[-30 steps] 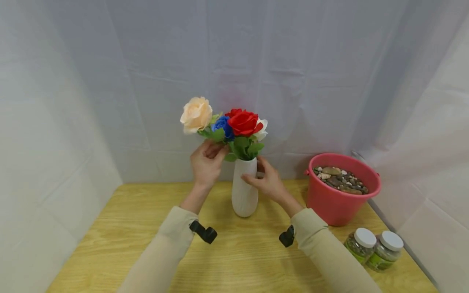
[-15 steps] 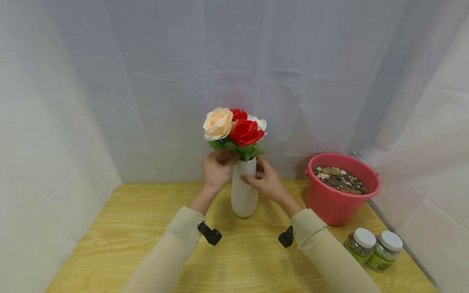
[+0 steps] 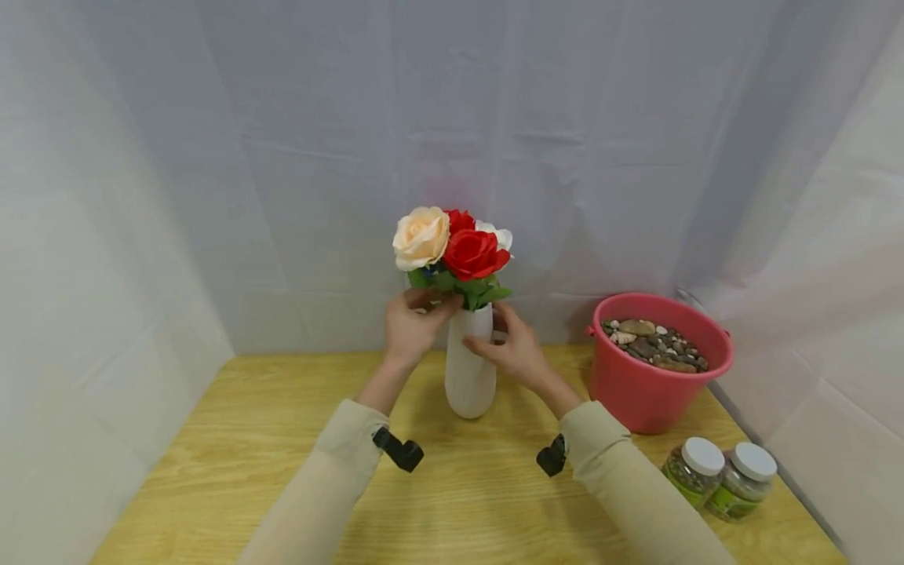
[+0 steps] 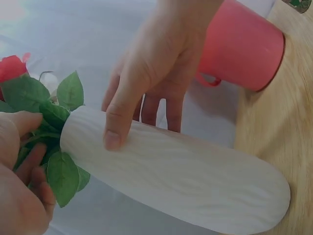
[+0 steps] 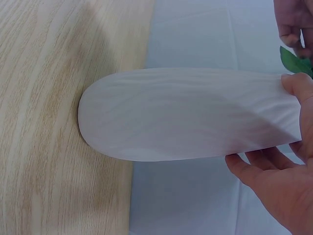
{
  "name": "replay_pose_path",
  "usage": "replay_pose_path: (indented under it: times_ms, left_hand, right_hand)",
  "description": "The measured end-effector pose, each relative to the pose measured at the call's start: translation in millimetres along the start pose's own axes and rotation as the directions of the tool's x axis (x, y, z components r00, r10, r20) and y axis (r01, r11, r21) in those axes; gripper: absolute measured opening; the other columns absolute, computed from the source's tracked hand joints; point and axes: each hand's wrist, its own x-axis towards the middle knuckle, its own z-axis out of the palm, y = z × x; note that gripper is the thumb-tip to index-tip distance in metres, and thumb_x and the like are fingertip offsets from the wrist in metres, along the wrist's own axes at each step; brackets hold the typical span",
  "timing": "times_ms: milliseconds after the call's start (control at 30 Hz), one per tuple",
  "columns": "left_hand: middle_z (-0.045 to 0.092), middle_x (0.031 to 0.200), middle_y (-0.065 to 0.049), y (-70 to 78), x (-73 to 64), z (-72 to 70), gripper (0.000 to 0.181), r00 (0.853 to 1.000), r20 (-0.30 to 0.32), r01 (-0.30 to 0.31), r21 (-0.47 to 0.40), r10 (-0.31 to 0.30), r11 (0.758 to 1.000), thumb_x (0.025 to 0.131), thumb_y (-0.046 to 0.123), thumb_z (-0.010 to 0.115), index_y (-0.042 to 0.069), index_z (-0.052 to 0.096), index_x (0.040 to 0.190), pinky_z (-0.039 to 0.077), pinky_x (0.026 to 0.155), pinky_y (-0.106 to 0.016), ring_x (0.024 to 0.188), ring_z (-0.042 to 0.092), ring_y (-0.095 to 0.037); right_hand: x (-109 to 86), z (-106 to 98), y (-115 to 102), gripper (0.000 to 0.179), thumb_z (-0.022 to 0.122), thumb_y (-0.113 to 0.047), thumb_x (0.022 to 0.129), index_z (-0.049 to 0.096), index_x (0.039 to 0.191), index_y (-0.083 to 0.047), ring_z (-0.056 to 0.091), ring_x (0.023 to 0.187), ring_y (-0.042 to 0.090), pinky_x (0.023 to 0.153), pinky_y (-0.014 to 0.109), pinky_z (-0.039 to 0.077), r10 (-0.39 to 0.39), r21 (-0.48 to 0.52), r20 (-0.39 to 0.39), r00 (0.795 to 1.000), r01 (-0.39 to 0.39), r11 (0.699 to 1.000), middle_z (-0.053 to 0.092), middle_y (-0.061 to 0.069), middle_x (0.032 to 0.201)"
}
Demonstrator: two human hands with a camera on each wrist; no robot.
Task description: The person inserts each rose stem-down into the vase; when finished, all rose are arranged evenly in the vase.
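A white ribbed vase (image 3: 471,369) stands upright on the table, several roses in its mouth. My right hand (image 3: 519,349) grips its upper right side, thumb (image 5: 294,84) across the front and fingers behind. My left hand (image 3: 412,326) is beside the vase's mouth, under the peach rose (image 3: 421,238). In the left wrist view, its thumb (image 4: 30,120) and fingertips stand apart around the green leaves (image 4: 63,176) and stems, without a visible pinch. Two red roses (image 3: 473,255) and a white rose (image 3: 501,237) fill the right side. The blue rose is mostly hidden.
A pink bucket (image 3: 628,400) full of pebbles and shells stands at the back right. Nearer are two lidded jars (image 3: 695,467) with green labels. White cloth (image 3: 318,196) hangs behind and on both sides of the wooden table (image 3: 297,424).
My left hand brought the peach rose right and down into the bunch, then shifted slightly back left while the rose stayed. The right hand kept its grip on the vase.
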Motion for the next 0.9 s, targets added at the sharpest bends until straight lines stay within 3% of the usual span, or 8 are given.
replay_pose_path:
  times_ms: [167,233,333,533,600,700,833,900]
  left_hand:
    - [0.064,0.072,0.001,2.9,-0.2,-1.6,0.021,0.995,-0.094,0.011,-0.052,-0.016,0.999,0.085,0.014,0.087,-0.003,0.073,0.087,0.036,0.052,-0.019,0.059,0.045,-0.006]
    - [0.058,0.067,0.007,4.3,0.5,-1.9,0.024,0.993,-0.113,0.015,-0.059,-0.022,0.998,0.085,0.015,0.087,-0.003,0.071,0.083,0.035,0.051,-0.019,0.059,0.043,-0.006]
    - [0.056,0.063,0.014,6.6,2.3,-1.8,0.027,0.993,-0.108,0.032,-0.054,-0.038,0.998,0.086,0.017,0.087,-0.003,0.072,0.079,0.039,0.054,-0.019,0.061,0.045,-0.007]
    - [0.053,0.053,0.016,9.6,6.4,0.5,0.031,0.994,-0.083,0.066,-0.069,-0.072,0.995,0.089,0.017,0.086,-0.009,0.073,0.076,0.044,0.052,-0.019,0.056,0.046,-0.005]
    - [0.058,0.055,0.017,9.8,7.4,1.4,0.029,0.993,-0.091,0.068,-0.071,-0.074,0.995,0.088,0.017,0.086,-0.009,0.076,0.079,0.047,0.054,-0.017,0.058,0.050,-0.002]
    - [0.063,0.057,0.008,9.1,7.3,2.7,0.028,0.995,-0.088,0.039,-0.041,-0.042,0.998,0.089,0.015,0.085,-0.009,0.077,0.078,0.045,0.053,-0.017,0.057,0.051,-0.003]
    - [0.072,0.062,-0.013,6.7,6.5,4.6,0.027,0.999,-0.051,-0.017,0.026,0.018,1.000,0.089,0.015,0.084,-0.008,0.078,0.076,0.044,0.053,-0.018,0.058,0.052,-0.001]
    - [0.072,0.062,-0.014,6.1,6.5,5.2,0.028,0.999,-0.032,-0.024,0.042,0.026,0.999,0.089,0.015,0.084,-0.008,0.078,0.075,0.043,0.052,-0.019,0.055,0.051,0.000]
  right_hand:
    - [-0.5,0.1,-0.7,0.083,0.081,-0.027,0.095,0.035,0.164,-0.019,0.063,0.133,0.037,0.104,0.053,0.059,0.005,-0.013,-0.002,1.000,-0.005,1.000,0.059,0.020,0.149]
    - [-0.8,0.2,-1.3,0.084,0.081,-0.027,0.094,0.035,0.164,-0.019,0.064,0.132,0.037,0.103,0.054,0.059,0.003,-0.017,-0.006,1.000,-0.004,1.000,0.060,0.021,0.149]
    - [-1.0,0.4,-2.5,0.084,0.082,-0.028,0.094,0.036,0.163,-0.019,0.064,0.131,0.038,0.103,0.055,0.059,0.003,-0.017,-0.009,1.000,-0.003,1.000,0.061,0.021,0.148]
    - [-0.8,-0.1,-3.1,0.082,0.082,-0.029,0.094,0.038,0.161,-0.018,0.064,0.132,0.038,0.104,0.054,0.059,0.013,-0.019,-0.006,1.000,-0.013,1.000,0.060,0.020,0.149]
    - [-0.8,0.0,-3.1,0.081,0.082,-0.031,0.094,0.038,0.161,-0.019,0.064,0.132,0.037,0.104,0.054,0.059,0.022,-0.023,-0.006,1.000,-0.022,0.999,0.060,0.019,0.149]
    - [-0.7,0.4,-2.9,0.081,0.082,-0.032,0.094,0.038,0.161,-0.019,0.064,0.133,0.036,0.105,0.054,0.058,0.029,-0.024,-0.006,1.000,-0.030,0.999,0.060,0.018,0.149]
    - [-0.4,0.5,-2.6,0.080,0.081,-0.032,0.094,0.039,0.160,-0.017,0.063,0.134,0.036,0.106,0.054,0.058,0.033,-0.021,-0.008,0.999,-0.033,0.999,0.060,0.018,0.149]
    - [-0.3,0.4,-2.8,0.080,0.081,-0.032,0.094,0.039,0.160,-0.017,0.063,0.134,0.036,0.106,0.054,0.058,0.033,-0.019,-0.006,0.999,-0.034,0.999,0.060,0.019,0.149]
